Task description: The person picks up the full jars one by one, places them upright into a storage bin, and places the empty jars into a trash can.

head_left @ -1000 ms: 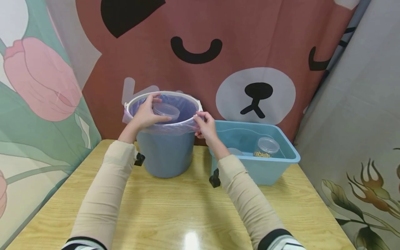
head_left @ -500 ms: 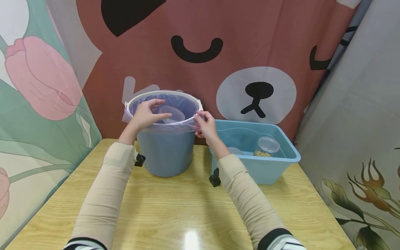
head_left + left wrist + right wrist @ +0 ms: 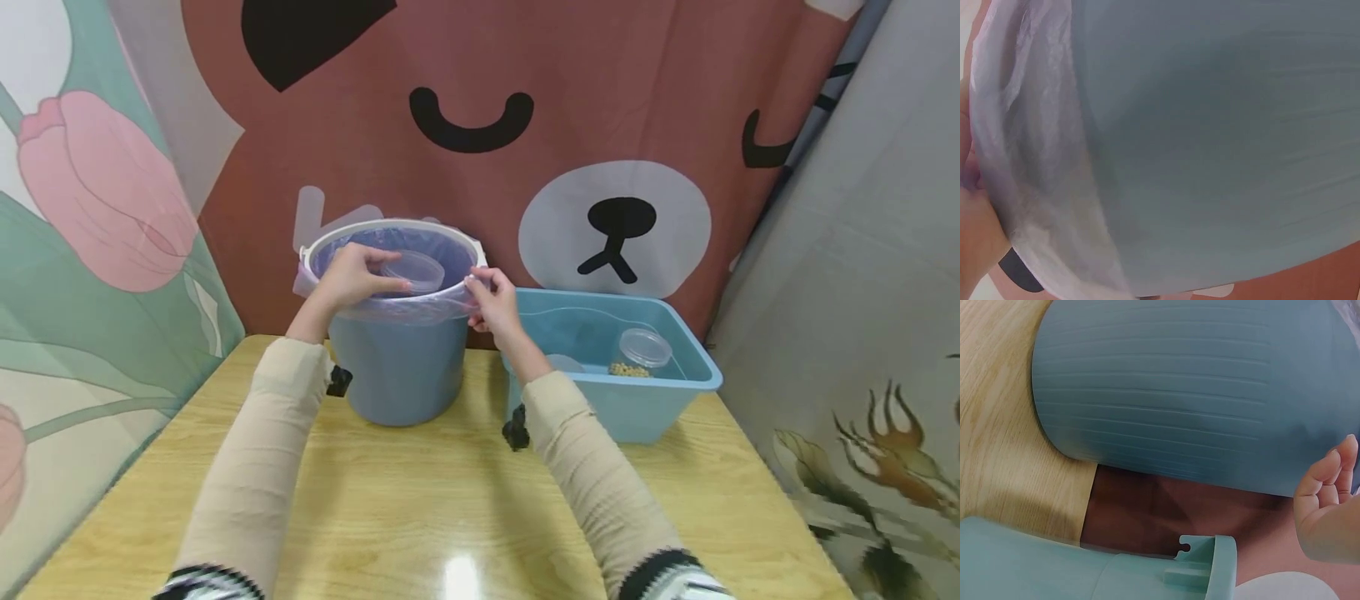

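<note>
A grey-blue bucket [image 3: 401,371] with a white rim stands on the table, lined with a translucent purple plastic bag [image 3: 393,312] folded out over the rim. Inside the bucket's mouth, my left hand [image 3: 348,279] holds a round clear plastic container [image 3: 420,271] between thumb and fingers at its left side. The container's lower part is hidden behind the near rim. At the rim's right side, my right hand [image 3: 495,304] pinches the bag's edge. In the left wrist view, the bag fold [image 3: 1047,175] and bucket wall fill most of the picture; the container is out of sight.
A light-blue rectangular bin [image 3: 667,408] stands right of the bucket. In it are a clear lidded jar [image 3: 645,348] with small tan pieces and a pale round piece [image 3: 564,363]. Beneath everything lies a wood-grain table [image 3: 420,500]; a bear-print curtain [image 3: 465,192] hangs close behind.
The clear container has shifted right in the bucket's mouth, tilting half a second ago and lying more level now. My left fingers spread, then closed in again. My right hand stayed at the rim.
</note>
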A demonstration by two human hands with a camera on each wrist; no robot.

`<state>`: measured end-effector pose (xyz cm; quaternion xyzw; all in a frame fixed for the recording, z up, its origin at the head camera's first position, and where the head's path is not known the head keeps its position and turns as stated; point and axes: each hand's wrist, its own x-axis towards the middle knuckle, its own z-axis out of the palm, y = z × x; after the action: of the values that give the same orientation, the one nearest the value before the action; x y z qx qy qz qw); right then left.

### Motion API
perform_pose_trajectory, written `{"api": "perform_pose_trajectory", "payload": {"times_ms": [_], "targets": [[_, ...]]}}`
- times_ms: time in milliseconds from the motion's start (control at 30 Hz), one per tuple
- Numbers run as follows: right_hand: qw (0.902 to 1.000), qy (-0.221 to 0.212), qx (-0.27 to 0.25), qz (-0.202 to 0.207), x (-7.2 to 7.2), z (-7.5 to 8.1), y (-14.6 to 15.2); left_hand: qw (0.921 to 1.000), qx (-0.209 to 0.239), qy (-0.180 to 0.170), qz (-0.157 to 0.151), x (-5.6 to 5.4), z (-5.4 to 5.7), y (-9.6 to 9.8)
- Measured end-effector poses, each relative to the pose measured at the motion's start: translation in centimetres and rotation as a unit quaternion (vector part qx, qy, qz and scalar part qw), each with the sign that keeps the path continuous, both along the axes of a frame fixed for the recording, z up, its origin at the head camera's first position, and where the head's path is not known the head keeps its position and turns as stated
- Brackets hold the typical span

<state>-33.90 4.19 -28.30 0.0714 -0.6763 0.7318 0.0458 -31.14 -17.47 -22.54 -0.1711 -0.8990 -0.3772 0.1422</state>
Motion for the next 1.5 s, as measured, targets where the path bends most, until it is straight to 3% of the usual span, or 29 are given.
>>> {"api": "perform_pose_trajectory", "payload": {"times_ms": [200, 467, 700, 1000, 1300, 1500], "targets": [[1.0000, 0.000, 0.002, -0.008, 0.0, 0.0, 0.0, 0.9989, 0.041, 0.008, 0.023, -0.7, 0.4, 0.4], [1.0000, 0.001, 0.001, -0.008, 0.0, -0.1, 0.1, 0.9975, 0.034, 0.027, 0.056, -1.9, 0.4, 0.8], [1.0000, 0.003, 0.000, -0.009, 0.0, -0.1, 0.1, 0.9953, 0.037, 0.009, 0.090, -2.5, 0.3, 0.4], [0.9999, 0.006, -0.003, -0.008, 0.1, -0.2, 0.2, 0.9907, 0.046, 0.028, 0.125, -3.5, 0.6, 0.5], [0.9999, 0.008, -0.005, -0.005, 0.3, -0.1, 0.0, 0.9949, 0.066, 0.006, 0.076, -4.3, 0.8, 2.4], [0.9999, 0.009, -0.009, -0.004, 0.2, 0.0, -0.2, 0.9963, 0.053, -0.016, 0.065, -4.3, 0.6, 2.3]]}}
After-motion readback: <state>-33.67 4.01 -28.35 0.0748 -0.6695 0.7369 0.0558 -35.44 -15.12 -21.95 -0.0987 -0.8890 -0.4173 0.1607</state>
